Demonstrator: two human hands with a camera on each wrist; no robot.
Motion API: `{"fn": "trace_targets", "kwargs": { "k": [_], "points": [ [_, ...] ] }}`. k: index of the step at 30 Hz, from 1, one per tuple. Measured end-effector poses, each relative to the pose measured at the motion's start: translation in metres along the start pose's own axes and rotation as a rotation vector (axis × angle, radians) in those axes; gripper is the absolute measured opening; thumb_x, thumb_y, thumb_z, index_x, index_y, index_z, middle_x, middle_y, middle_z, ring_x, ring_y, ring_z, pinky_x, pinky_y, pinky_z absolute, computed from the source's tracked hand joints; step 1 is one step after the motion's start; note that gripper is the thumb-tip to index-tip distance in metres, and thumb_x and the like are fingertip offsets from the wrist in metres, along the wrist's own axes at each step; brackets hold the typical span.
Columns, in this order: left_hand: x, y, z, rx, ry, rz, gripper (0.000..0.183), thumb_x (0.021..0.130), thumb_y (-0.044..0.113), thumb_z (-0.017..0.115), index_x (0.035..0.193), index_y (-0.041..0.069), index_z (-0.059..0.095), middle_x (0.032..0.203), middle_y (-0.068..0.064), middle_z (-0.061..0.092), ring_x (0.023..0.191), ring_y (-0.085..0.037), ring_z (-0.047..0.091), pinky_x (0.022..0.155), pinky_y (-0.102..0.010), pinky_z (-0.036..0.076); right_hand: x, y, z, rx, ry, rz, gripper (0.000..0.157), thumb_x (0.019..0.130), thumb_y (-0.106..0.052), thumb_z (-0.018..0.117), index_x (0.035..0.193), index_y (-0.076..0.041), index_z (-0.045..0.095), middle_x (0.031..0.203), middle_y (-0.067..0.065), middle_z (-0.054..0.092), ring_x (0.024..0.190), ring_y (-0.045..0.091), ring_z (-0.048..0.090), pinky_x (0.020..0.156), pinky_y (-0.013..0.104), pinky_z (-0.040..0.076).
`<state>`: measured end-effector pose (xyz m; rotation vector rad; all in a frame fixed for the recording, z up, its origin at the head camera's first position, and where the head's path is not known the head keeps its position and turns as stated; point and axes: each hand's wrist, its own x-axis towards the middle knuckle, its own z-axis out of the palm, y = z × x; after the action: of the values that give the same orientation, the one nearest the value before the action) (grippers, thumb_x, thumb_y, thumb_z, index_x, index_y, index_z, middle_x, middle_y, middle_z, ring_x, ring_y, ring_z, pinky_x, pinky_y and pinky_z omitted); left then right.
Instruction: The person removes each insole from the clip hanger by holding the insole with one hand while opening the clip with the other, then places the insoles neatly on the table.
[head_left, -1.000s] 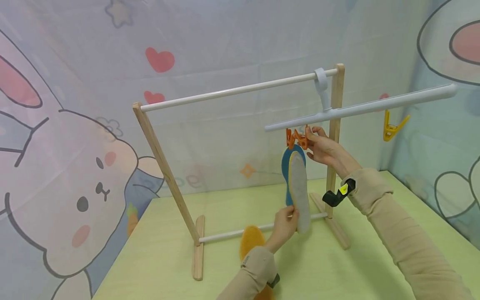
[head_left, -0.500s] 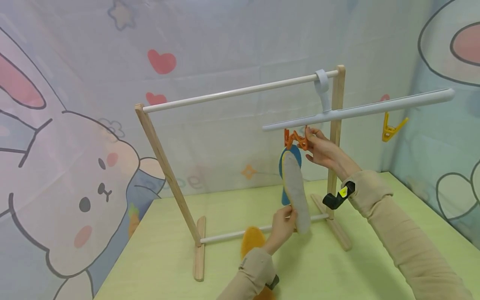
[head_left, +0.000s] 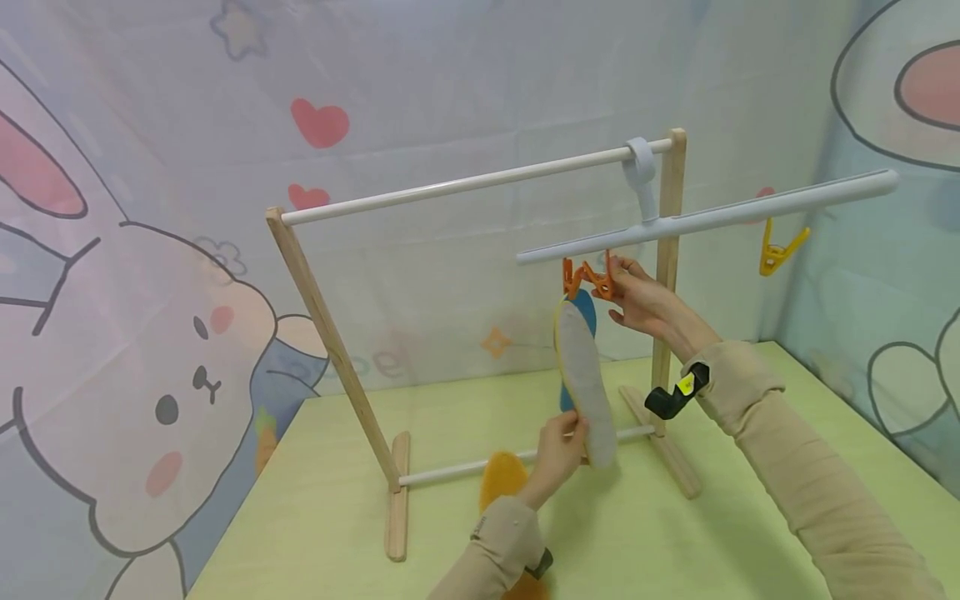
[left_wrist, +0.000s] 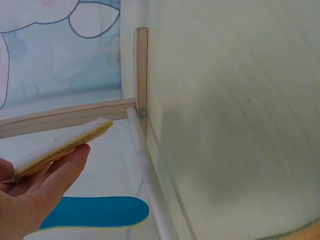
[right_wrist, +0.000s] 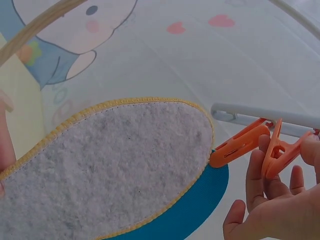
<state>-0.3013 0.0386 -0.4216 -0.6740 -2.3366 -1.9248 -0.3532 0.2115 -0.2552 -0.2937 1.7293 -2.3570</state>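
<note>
My left hand (head_left: 558, 454) pinches a grey felt-backed insole (head_left: 585, 375) with a yellow stitched edge near its lower end, and its top leans left. Behind it a blue insole (left_wrist: 105, 210) hangs from an orange clothespin (head_left: 572, 279) under the white hanger (head_left: 697, 223). The grey insole's rounded top overlaps much of the blue one in the head view. My right hand (head_left: 641, 300) pinches a second orange clothespin (right_wrist: 280, 155) by its handles, thumb on one side and fingers on the other. This clothespin is just right of the first, apart from the grey insole.
The hanger hooks over the top bar (head_left: 465, 181) of a wooden-sided rack (head_left: 330, 342). A yellow clothespin (head_left: 780, 248) hangs below its right arm. An orange insole (head_left: 502, 479) lies on the green table (head_left: 315, 500), partly under my left forearm.
The grey insole's top has swung left across the front of the blue one, with my left hand shifting slightly left. My right hand keeps hold of the clothespin, and the hanger has drifted slightly left.
</note>
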Motion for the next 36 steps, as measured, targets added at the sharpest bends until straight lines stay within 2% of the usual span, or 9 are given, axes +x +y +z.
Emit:
{"fn": "trace_targets", "kwargs": {
  "k": [7, 12, 16, 19, 27, 29, 32, 36],
  "points": [
    [-0.014, 0.031, -0.011, -0.019, -0.008, 0.023, 0.019, 0.090, -0.003, 0.043, 0.091, -0.018, 0.053, 0.095, -0.036, 0.059, 0.084, -0.048, 0.061, 0.057, -0.043, 0.055, 0.000, 0.002, -0.001, 0.011, -0.014, 0.007, 0.016, 0.088, -0.044, 0.039, 0.082, -0.029, 0.039, 0.084, -0.017, 0.063, 0.088, 0.006, 0.049, 0.073, 0.029, 0.019],
    [-0.018, 0.035, -0.017, -0.013, -0.013, 0.034, 0.019, 0.091, -0.002, 0.043, 0.092, -0.018, 0.053, 0.096, -0.035, 0.059, 0.083, -0.048, 0.061, 0.057, -0.042, 0.055, -0.001, 0.005, -0.003, -0.020, -0.017, 0.029, 0.017, 0.088, -0.045, 0.039, 0.080, -0.030, 0.041, 0.085, -0.018, 0.063, 0.091, 0.007, 0.048, 0.073, 0.028, 0.020],
    [-0.020, 0.037, -0.022, -0.001, 0.000, 0.014, 0.018, 0.091, -0.001, 0.044, 0.095, -0.015, 0.055, 0.098, -0.033, 0.060, 0.083, -0.045, 0.062, 0.057, -0.040, 0.056, -0.003, 0.007, -0.005, -0.079, -0.023, 0.046, 0.017, 0.088, -0.048, 0.036, 0.092, -0.032, 0.038, 0.090, -0.020, 0.063, 0.099, 0.009, 0.042, 0.075, 0.027, 0.021],
    [-0.022, 0.039, -0.024, -0.006, 0.010, 0.000, 0.018, 0.091, -0.001, 0.044, 0.098, -0.013, 0.056, 0.098, -0.032, 0.060, 0.082, -0.044, 0.063, 0.057, -0.041, 0.056, -0.005, 0.008, -0.007, -0.109, -0.030, 0.048, 0.022, 0.088, -0.050, 0.035, 0.102, -0.033, 0.034, 0.093, -0.021, 0.062, 0.103, 0.010, 0.040, 0.077, 0.026, 0.022],
    [-0.023, 0.038, -0.031, -0.018, 0.024, -0.014, 0.014, 0.090, -0.001, 0.044, 0.092, -0.012, 0.053, 0.094, -0.033, 0.060, 0.074, -0.045, 0.063, 0.056, -0.046, 0.055, -0.011, 0.014, -0.010, -0.177, -0.029, 0.029, 0.026, 0.090, -0.050, 0.034, 0.107, -0.030, 0.033, 0.102, -0.018, 0.059, 0.102, 0.010, 0.046, 0.076, 0.022, 0.032],
    [-0.020, 0.033, -0.033, -0.021, 0.024, -0.020, 0.013, 0.091, -0.001, 0.044, 0.091, -0.012, 0.052, 0.093, -0.034, 0.061, 0.071, -0.044, 0.063, 0.055, -0.046, 0.054, -0.013, 0.016, -0.010, -0.200, -0.023, 0.024, 0.027, 0.091, -0.049, 0.033, 0.109, -0.030, 0.031, 0.104, -0.017, 0.057, 0.103, 0.010, 0.045, 0.078, 0.021, 0.034],
    [-0.018, 0.024, -0.037, -0.043, 0.026, -0.030, 0.013, 0.091, 0.000, 0.045, 0.093, -0.009, 0.053, 0.094, -0.033, 0.061, 0.068, -0.036, 0.064, 0.054, -0.043, 0.055, -0.015, 0.018, -0.012, -0.223, -0.009, 0.019, 0.032, 0.090, -0.050, 0.033, 0.114, -0.029, 0.028, 0.109, -0.014, 0.053, 0.104, 0.011, 0.045, 0.079, 0.021, 0.037],
    [-0.017, 0.018, -0.043, -0.091, 0.018, -0.048, 0.017, 0.092, 0.003, 0.045, 0.102, -0.006, 0.055, 0.095, -0.032, 0.062, 0.069, -0.023, 0.063, 0.055, -0.039, 0.056, -0.018, 0.020, -0.012, -0.246, 0.005, 0.017, 0.049, 0.089, -0.053, 0.035, 0.126, -0.024, 0.020, 0.119, -0.008, 0.050, 0.105, 0.012, 0.045, 0.077, 0.018, 0.040]
  ]
}}
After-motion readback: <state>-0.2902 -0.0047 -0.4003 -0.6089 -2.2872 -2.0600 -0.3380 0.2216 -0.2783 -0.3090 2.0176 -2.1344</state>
